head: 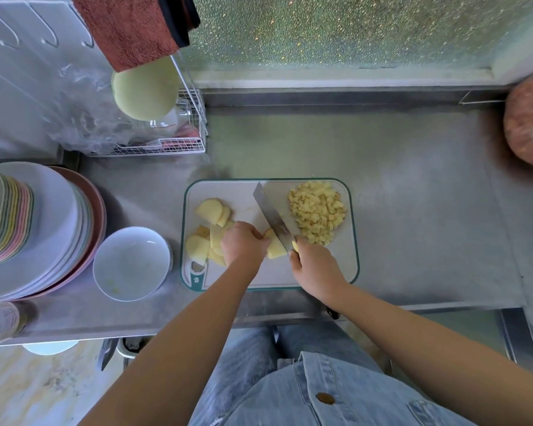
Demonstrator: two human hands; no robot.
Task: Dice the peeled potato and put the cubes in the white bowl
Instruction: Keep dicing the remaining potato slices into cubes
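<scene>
At centre frame, on the white teal-rimmed cutting board, the left hand clamps the pale peeled potato chunk; the right hand grips the yellow-handled steel knife across it; curl that hold back, cut evenly; lower left, the round white bowl holds only specks; yellow cubes heap beside the blade.

Bowl left of board; cubes far-right.
</scene>
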